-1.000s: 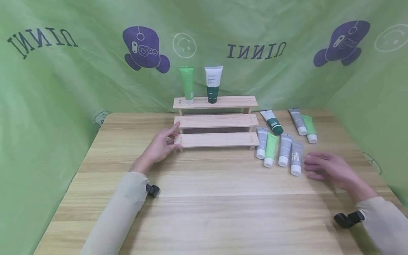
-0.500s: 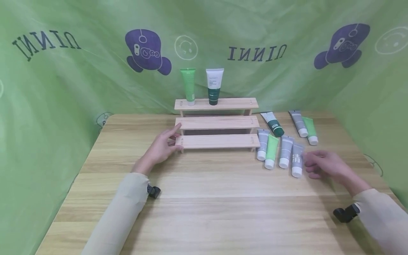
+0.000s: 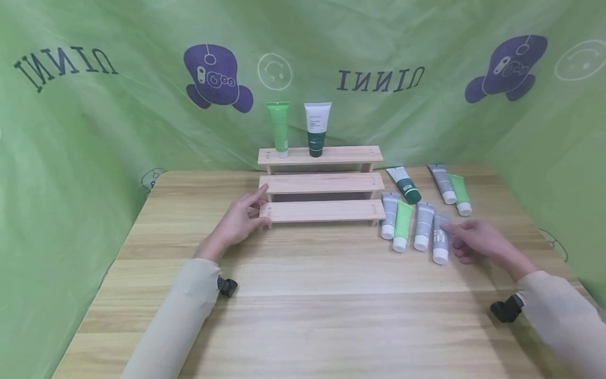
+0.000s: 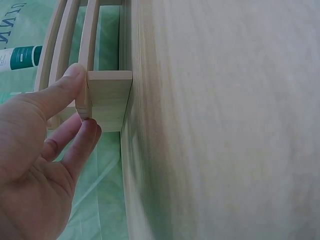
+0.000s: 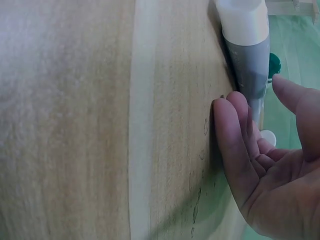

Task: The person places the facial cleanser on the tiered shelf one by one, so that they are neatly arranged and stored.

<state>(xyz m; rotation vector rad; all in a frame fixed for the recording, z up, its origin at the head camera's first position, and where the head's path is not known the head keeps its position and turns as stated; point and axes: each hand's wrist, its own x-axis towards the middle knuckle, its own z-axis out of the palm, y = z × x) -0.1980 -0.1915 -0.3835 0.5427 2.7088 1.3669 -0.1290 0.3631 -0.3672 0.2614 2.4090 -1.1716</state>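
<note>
In the head view my left hand [image 3: 239, 218] holds the left end of a three-step wooden stand [image 3: 322, 211]. The left wrist view shows its thumb [image 4: 75, 75] on the lowest plank and fingertips against the plank's other side. My right hand [image 3: 483, 242] is at the right side of a grey tube [image 3: 440, 245] with a white cap, lying on the table. One digit reaches over this tube in the head view. The right wrist view shows the fingers [image 5: 232, 130] low beside the grey tube [image 5: 248, 65] and the thumb apart from it.
On the top step stand a green tube [image 3: 280, 129] and a white-and-dark-green tube [image 3: 316, 129]. Right of the stand lie more grey tubes [image 3: 423, 226], a light green tube [image 3: 402, 226] and a white-and-green tube [image 3: 404, 184]. Green cloth [image 3: 142, 105] hangs behind the table.
My right hand has shifted slightly left, and one digit now extends over the nearest grey tube. My left hand keeps its place on the stand.
</note>
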